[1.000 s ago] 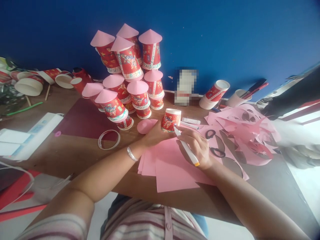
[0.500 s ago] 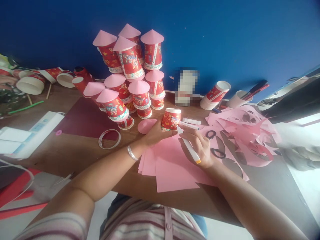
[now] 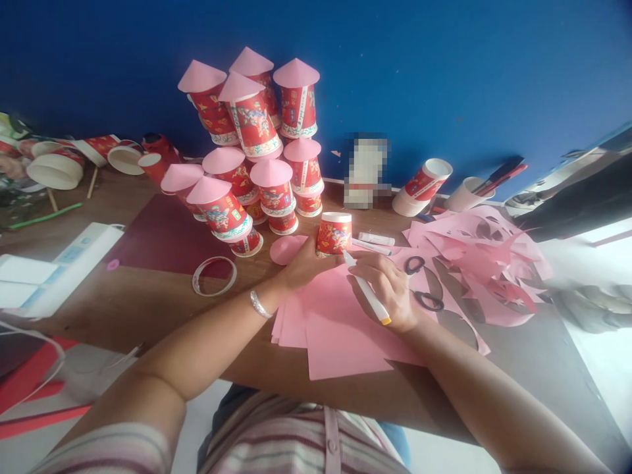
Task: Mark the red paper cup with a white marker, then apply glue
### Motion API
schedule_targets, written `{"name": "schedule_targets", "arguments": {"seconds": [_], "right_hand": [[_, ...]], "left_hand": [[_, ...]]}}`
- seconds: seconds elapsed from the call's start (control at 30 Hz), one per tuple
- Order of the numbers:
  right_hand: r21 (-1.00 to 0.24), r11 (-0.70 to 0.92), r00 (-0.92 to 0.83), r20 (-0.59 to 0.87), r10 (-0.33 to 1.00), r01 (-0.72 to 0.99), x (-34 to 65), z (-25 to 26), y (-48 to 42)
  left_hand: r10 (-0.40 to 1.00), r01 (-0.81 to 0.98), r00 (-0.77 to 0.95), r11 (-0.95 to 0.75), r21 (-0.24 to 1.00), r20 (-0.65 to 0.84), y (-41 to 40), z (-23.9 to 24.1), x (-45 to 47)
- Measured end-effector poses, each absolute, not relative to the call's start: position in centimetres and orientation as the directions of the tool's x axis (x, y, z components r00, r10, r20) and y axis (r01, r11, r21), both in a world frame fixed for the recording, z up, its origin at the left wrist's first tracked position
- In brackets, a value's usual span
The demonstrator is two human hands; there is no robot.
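Note:
My left hand (image 3: pixel 312 262) grips a red patterned paper cup (image 3: pixel 336 234) near its lower edge, the white end facing up. In my right hand (image 3: pixel 388 284) is a white marker pen (image 3: pixel 369 293) with a yellow end, its tip at the lower right of the cup. Whether the tip touches the cup I cannot tell. Pink paper sheets (image 3: pixel 340 329) lie beneath both hands. A pink paper cone (image 3: pixel 286 250) rests just left of the cup. Black-handled scissors (image 3: pixel 428 301) lie on the paper to the right of my right hand, their blades hidden.
Stacked red cups with pink cone tops (image 3: pixel 247 125) stand at the back left. A tape roll (image 3: pixel 214 276) lies before them. Pink paper scraps (image 3: pixel 488 263) are heaped on the right, with a pen cup (image 3: pixel 467 195) behind. A white device (image 3: pixel 62 270) sits at far left.
The view has shifted slightly, so most things appear a little further left. Both hands keep their hold on the cup and the marker, with the pen tip still by the cup's lower edge.

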State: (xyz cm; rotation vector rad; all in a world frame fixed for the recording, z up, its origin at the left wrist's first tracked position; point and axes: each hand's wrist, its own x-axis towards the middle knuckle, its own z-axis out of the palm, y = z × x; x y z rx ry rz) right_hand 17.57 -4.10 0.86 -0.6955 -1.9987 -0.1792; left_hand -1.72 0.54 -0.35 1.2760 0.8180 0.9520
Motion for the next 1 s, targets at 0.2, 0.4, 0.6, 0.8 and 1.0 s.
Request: {"name": "schedule_targets", "arguments": {"seconds": [0.2,0.4,0.6,0.8,1.0], "right_hand": [[-0.154,0.816,-0.372,0.832,0.411,0.557,17.74,0.85,-4.07],[-0.183,0.82,-0.378,0.819,0.433,0.542,17.93,0.48,-4.11],[-0.144,0.822,-0.387,0.829,0.404,0.55,17.88,0.54,-4.02],[-0.09,0.799,-0.43,0.804,0.411,0.595,18.33,0.47,-4.05],[-0.105,0.797,-0.415,0.809,0.417,0.595,18.37,0.04,-3.7]], "left_hand": [[0.934,-0.134,0.357,0.07,0.988,-0.017,0.55,-0.64,-1.78],[0.925,-0.109,0.381,0.045,0.993,0.0,0.56,-0.41,-1.79],[0.925,-0.108,0.381,0.039,0.993,0.005,0.47,-0.48,-1.79],[0.929,-0.131,0.369,0.078,0.988,-0.024,0.39,0.16,-1.57],[0.926,-0.173,0.377,0.079,0.982,-0.008,0.52,-0.03,-1.44]]}}
